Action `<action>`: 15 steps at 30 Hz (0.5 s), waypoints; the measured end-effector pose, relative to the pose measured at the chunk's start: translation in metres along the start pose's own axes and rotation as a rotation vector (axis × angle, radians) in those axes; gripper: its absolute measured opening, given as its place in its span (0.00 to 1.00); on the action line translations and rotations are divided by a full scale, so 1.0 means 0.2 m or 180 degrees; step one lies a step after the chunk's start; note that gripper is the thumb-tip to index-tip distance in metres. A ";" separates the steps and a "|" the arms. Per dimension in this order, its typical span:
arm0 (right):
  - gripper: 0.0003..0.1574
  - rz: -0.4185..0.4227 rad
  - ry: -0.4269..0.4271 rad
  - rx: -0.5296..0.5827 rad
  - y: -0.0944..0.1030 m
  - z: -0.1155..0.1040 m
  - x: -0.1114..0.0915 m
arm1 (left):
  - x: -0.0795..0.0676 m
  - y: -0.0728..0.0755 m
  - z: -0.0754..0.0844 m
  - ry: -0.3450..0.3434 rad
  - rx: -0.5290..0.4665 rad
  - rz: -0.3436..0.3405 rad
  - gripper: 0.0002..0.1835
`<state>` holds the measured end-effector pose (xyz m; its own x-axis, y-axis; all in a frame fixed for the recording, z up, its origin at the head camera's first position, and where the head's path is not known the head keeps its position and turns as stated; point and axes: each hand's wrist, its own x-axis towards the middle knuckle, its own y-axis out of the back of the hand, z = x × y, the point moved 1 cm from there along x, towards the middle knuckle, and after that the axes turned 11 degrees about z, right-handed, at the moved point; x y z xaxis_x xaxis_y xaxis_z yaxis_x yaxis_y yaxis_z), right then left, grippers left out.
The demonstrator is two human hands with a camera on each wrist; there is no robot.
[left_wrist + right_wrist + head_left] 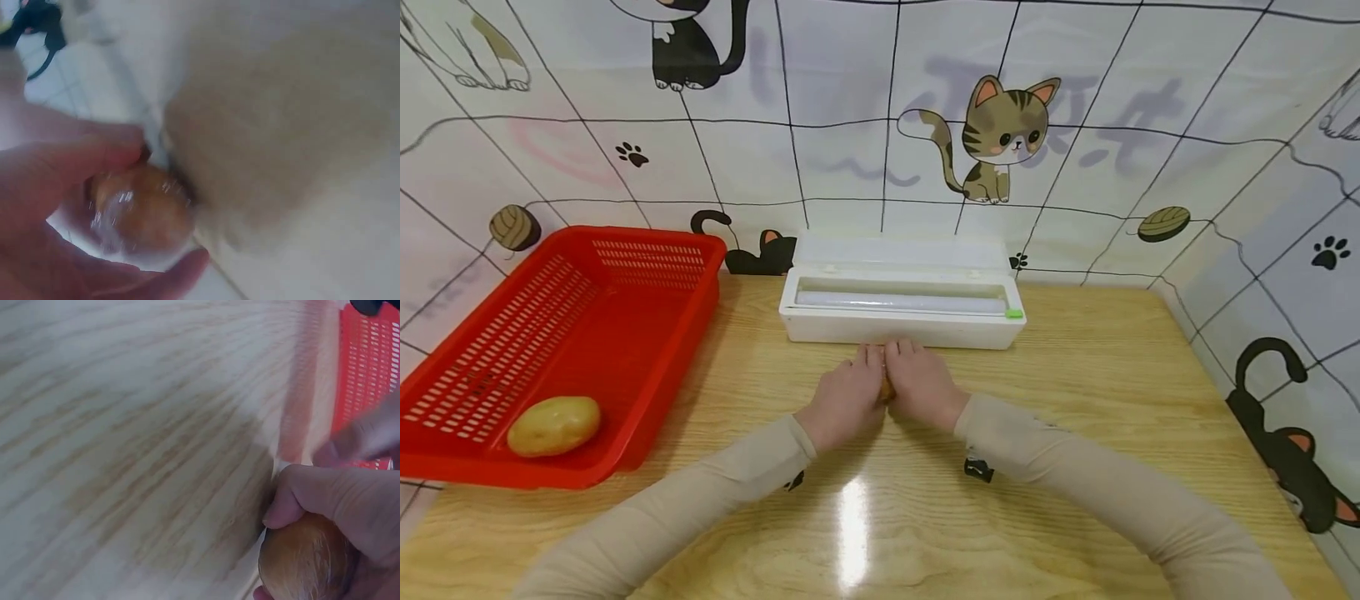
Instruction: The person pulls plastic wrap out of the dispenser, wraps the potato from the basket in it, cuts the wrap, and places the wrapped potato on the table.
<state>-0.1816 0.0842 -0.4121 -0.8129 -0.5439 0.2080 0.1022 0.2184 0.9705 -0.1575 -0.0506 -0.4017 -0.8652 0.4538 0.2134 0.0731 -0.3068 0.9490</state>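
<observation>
Both hands hold a brown potato (887, 388) between them, just in front of the white cling film box. Clear film with shiny creases covers the potato (147, 209) in the left wrist view. The left hand (844, 398) curls round its left side, thumb and fingers on either side of it. From the right, the right hand (922, 383) grips it, and the right wrist view shows that thumb bent over the wrapped potato (306, 559). Most of the potato is hidden by the hands in the head view.
The cling film box (895, 327) stands at the back with its lid (898, 252) raised, a film roll (898, 302) inside and a green slider (1014, 314) at its right end. A red basket (688, 333) on the left holds another potato (553, 426). Behind the wooden table (1075, 517) is a cat-patterned wall.
</observation>
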 end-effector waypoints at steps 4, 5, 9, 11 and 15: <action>0.35 0.0142 0.0057 -0.0114 -0.02 -0.02 -0.01 | 0.07 0.04 -0.01 0.0208 -0.0116 -0.0132 0.31; 0.34 0.0203 0.0102 -0.0149 -0.02 -0.02 -0.01 | 0.08 0.04 -0.01 0.0158 -0.0154 -0.0167 0.30; 0.31 0.0399 0.0254 -0.0257 -0.03 -0.03 -0.03 | 0.10 0.02 -0.01 -0.0087 -0.0222 -0.0247 0.30; 0.30 0.0368 0.0227 -0.0252 -0.03 -0.03 -0.03 | 0.09 0.00 -0.01 -0.0105 -0.0191 -0.0300 0.30; 0.38 0.0076 0.0071 -0.0165 -0.02 -0.02 -0.02 | 0.05 -0.03 0.00 -0.0068 0.0050 -0.0425 0.34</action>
<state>-0.1759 0.0827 -0.4164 -0.7970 -0.5571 0.2332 0.1514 0.1895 0.9701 -0.1659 -0.0441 -0.4044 -0.8570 0.5074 0.0896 -0.0341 -0.2293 0.9728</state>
